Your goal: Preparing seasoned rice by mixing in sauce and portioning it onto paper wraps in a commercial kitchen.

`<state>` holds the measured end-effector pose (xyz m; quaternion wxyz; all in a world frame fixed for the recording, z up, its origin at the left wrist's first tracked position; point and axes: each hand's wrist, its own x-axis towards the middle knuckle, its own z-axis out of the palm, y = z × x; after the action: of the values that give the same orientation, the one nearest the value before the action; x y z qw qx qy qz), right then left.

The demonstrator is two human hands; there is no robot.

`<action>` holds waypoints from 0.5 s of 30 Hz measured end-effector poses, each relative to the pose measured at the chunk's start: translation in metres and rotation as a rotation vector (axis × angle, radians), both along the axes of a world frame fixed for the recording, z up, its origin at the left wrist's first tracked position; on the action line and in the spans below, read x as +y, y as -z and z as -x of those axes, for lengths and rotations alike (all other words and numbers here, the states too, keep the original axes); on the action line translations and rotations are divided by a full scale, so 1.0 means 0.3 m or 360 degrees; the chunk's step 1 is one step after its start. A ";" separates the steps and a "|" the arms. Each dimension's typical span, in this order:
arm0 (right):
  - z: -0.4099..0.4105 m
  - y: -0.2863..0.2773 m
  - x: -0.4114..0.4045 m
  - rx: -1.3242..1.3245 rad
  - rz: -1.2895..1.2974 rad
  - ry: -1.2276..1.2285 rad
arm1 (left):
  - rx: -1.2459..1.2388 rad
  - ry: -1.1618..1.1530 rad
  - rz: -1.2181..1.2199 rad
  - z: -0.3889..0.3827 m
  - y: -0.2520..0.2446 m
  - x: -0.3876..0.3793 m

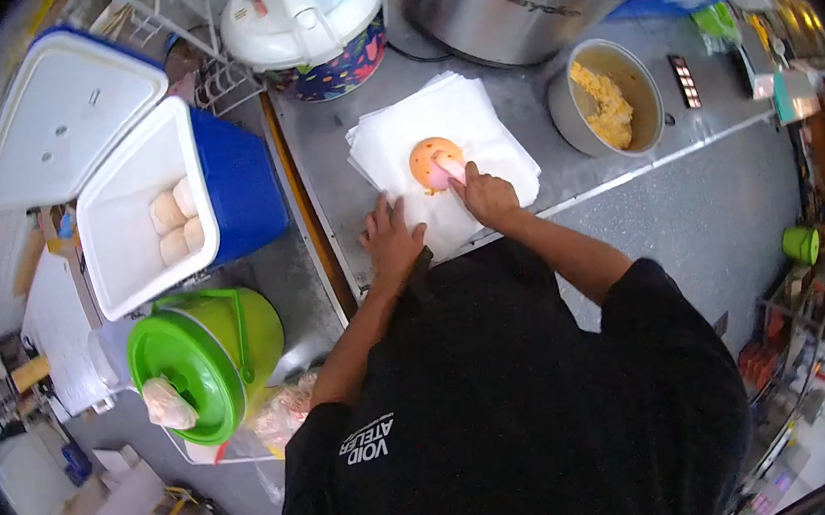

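A stack of white paper sheets [472, 112] lies on the metal table before me. On its top sheet is a round orange patch of sauce or paste [421, 158] with darker bits. My right hand [490, 193] holds a pinkish utensil [452, 168], its end on the orange patch; its exact kind is unclear. My left hand [390, 239] rests on the near left edge of the paper, fingers spread, with nothing held. To the right, a metal pot [570, 116] holds a yellow, crumbly food [612, 112].
A large metal cooker [493, 19] and a patterned rice cooker [333, 77] stand behind the paper. At left are an open blue-and-white cooler [243, 185] with several wrapped round bundles [166, 212], and a green lidded bucket [261, 326]. A small dark item [684, 82] lies at right.
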<state>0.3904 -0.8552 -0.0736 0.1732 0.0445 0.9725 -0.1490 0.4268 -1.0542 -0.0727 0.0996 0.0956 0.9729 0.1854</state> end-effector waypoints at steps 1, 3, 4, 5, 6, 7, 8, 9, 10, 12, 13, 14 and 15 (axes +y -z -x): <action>0.009 0.008 0.014 0.0071 0.0063 -0.0091 | 0.0025 -0.0132 -0.0036 -0.002 0.023 -0.007; 0.005 0.015 0.038 0.0152 0.0112 -0.0137 | 0.0055 -0.0217 -0.0085 -0.007 0.063 -0.017; -0.004 -0.006 0.039 0.0172 0.0213 -0.0087 | -0.0037 -0.0400 -0.0222 -0.011 0.069 -0.010; -0.014 -0.024 0.037 0.0192 0.0313 -0.0039 | -0.0137 -0.0585 -0.0358 -0.006 0.077 -0.003; -0.025 -0.086 0.034 0.0209 0.0422 0.0082 | -0.0143 -0.0559 -0.0373 0.003 0.066 0.014; -0.029 -0.129 0.045 0.0206 0.0548 0.0206 | -0.0246 -0.0708 -0.0408 0.013 0.034 0.031; -0.047 -0.180 0.073 0.0263 0.0581 0.0292 | -0.0352 -0.0870 -0.0433 0.011 0.015 0.038; -0.049 -0.225 0.094 0.0322 0.0623 0.0365 | -0.0357 -0.0861 -0.0428 0.007 0.012 0.034; -0.058 -0.240 0.149 0.0575 0.0580 0.0329 | -0.0263 -0.0851 -0.0417 0.004 0.021 0.026; -0.059 -0.335 0.278 0.0481 0.0563 0.0733 | -0.0222 -0.0927 -0.0455 -0.002 0.066 -0.001; -0.053 -0.330 0.386 0.0567 0.0493 0.0759 | -0.0223 -0.0952 -0.0445 -0.003 0.060 0.012; -0.043 -0.423 0.441 0.0622 0.0492 0.0813 | -0.0142 -0.0921 -0.0355 -0.006 0.059 0.018; -0.033 -0.423 0.540 0.0800 0.0358 0.0688 | -0.0058 -0.0870 -0.0268 0.001 0.043 0.029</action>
<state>0.4004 -0.6934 0.0533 -0.1033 0.1919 0.9304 -0.2947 0.4265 -1.0453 -0.0857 0.0552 -0.1657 0.9418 0.2873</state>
